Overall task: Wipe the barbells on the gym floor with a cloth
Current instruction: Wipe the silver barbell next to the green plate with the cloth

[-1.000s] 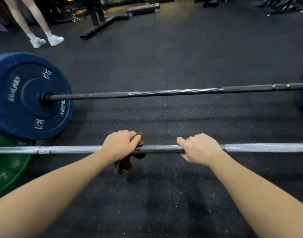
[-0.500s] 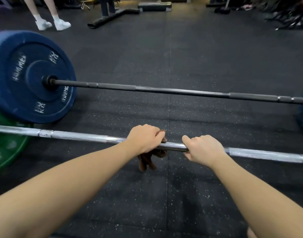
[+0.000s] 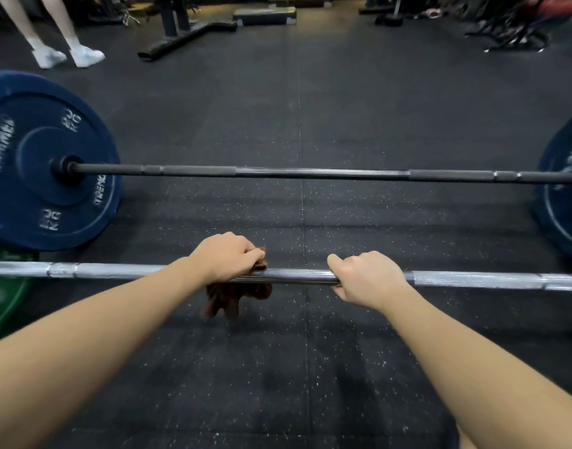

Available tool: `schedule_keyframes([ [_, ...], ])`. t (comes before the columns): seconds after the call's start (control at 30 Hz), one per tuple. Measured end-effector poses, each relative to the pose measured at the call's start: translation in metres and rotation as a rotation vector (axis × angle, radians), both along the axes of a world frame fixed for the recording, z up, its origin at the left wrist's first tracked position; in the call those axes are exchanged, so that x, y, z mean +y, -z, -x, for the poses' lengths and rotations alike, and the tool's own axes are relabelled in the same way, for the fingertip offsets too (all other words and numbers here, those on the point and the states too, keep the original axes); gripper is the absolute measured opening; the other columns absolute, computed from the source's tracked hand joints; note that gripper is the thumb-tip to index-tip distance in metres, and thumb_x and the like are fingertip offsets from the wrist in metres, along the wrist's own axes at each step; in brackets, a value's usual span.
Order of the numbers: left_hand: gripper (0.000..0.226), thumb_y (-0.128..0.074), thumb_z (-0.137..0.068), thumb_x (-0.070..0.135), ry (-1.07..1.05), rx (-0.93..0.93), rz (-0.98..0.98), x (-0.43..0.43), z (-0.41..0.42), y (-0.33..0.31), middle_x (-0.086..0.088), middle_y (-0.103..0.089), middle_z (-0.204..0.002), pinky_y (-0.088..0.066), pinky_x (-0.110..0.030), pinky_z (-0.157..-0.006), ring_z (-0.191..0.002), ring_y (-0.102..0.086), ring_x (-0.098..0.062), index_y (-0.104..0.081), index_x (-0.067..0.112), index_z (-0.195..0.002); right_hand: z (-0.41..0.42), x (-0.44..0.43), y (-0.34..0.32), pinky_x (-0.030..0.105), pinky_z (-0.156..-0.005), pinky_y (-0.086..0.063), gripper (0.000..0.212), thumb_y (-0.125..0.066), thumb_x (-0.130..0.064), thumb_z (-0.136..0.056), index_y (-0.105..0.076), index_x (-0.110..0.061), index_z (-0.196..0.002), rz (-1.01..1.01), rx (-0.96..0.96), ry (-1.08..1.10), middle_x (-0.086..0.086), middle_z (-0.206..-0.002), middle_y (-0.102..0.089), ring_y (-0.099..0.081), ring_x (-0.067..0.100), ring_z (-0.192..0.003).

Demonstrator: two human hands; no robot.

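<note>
Directly ahead on my feed, a silver barbell lies across the rubber floor from nine to three o'clock. The left hand curls its fingers over the bar, gripping a brown cloth that hangs below toward six o'clock. The right hand, at its three o'clock, wraps its fingers round the bare bar. At twelve o'clock a black barbell runs parallel, a blue plate on its nine o'clock end.
</note>
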State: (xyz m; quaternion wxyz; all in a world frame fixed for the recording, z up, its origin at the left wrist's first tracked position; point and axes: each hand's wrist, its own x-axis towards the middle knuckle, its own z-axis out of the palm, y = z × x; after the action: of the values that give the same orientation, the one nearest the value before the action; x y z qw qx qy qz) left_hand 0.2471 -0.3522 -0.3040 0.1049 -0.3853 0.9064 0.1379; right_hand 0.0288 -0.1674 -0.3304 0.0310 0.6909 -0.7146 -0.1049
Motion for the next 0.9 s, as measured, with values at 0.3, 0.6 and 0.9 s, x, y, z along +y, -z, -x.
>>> schedule_keyframes([
  [0.3, 0.05, -0.036, -0.096, 0.051, 0.063, -0.039, -0.094, 0.031, 0.056, -0.01, -0.009, -0.07, -0.096, -0.048, -0.037, -0.076, -0.091, -0.061, -0.032, -0.073, 0.017, -0.091, -0.002, 0.001, -0.004, 0.035, -0.057, -0.034, 0.031, -0.048, -0.042, -0.1, -0.029, -0.018, -0.099, 0.0, 0.006, 0.0, 0.003, -0.086, -0.07, -0.061, 0.034, -0.069],
  [0.6, 0.043, -0.041, -0.098, 0.049, 0.054, 0.095, -0.189, 0.041, 0.057, -0.003, -0.001, -0.066, -0.081, -0.05, -0.038, -0.079, -0.084, -0.061, -0.025, -0.069, 0.026, -0.074, -0.006, 0.003, -0.009, 0.035, -0.06, -0.038, 0.028, -0.048, -0.042, -0.099, -0.035, -0.018, -0.101, 0.002, -0.014, 0.016, 0.004, -0.09, -0.07, -0.057, 0.032, -0.067],
  [0.9, 0.044, -0.041, -0.104, 0.044, 0.044, 0.062, -0.087, 0.003, -0.002, -0.003, 0.004, -0.064, -0.079, -0.043, -0.034, -0.072, -0.081, -0.061, -0.023, -0.057, 0.034, -0.065, -0.006, 0.006, -0.004, 0.035, -0.059, -0.036, 0.035, -0.049, -0.044, -0.1, -0.028, -0.016, -0.099, 0.014, -0.008, 0.034, 0.004, -0.09, -0.07, -0.051, 0.034, -0.066],
])
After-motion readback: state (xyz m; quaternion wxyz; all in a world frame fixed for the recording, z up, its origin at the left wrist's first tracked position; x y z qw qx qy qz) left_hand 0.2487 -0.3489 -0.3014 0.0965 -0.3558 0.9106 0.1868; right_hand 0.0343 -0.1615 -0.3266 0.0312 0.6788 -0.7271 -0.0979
